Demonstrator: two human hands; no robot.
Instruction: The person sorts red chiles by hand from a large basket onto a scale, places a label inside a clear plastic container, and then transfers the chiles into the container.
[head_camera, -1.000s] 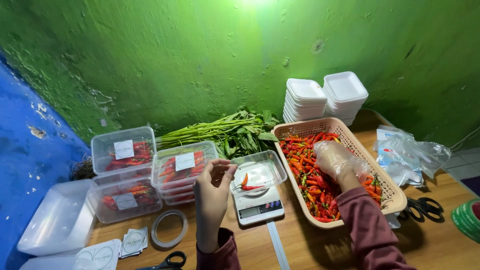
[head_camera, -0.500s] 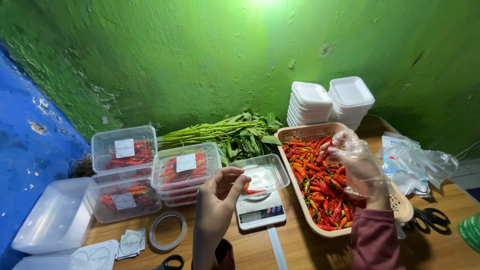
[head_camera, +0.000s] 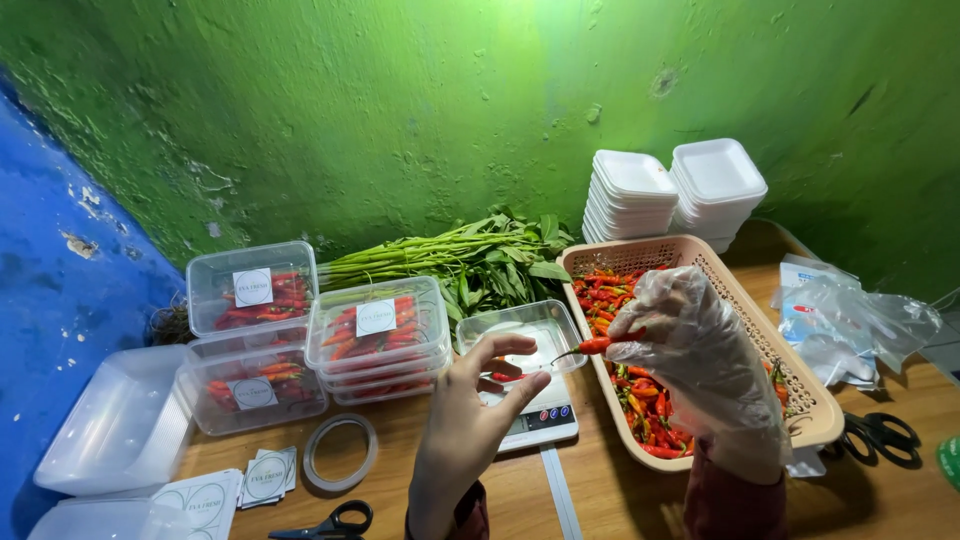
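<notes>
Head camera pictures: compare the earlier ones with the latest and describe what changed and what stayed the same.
The gloved right hand lifted out of the basket holding one red chilli, carrying it toward the clear tub on the scale. The bare left hand opened its fingers beside the tub. Filled boxes, greens and foam trays stayed put.

Free room and obstacles. Both hands hang above the scale: left hand bare, right hand gloved, an open gap between them over the clear tray. Left: stacked tubs block. Right: the basket rim. Far: greens. Near: bare counter beside the tape roll.
</notes>
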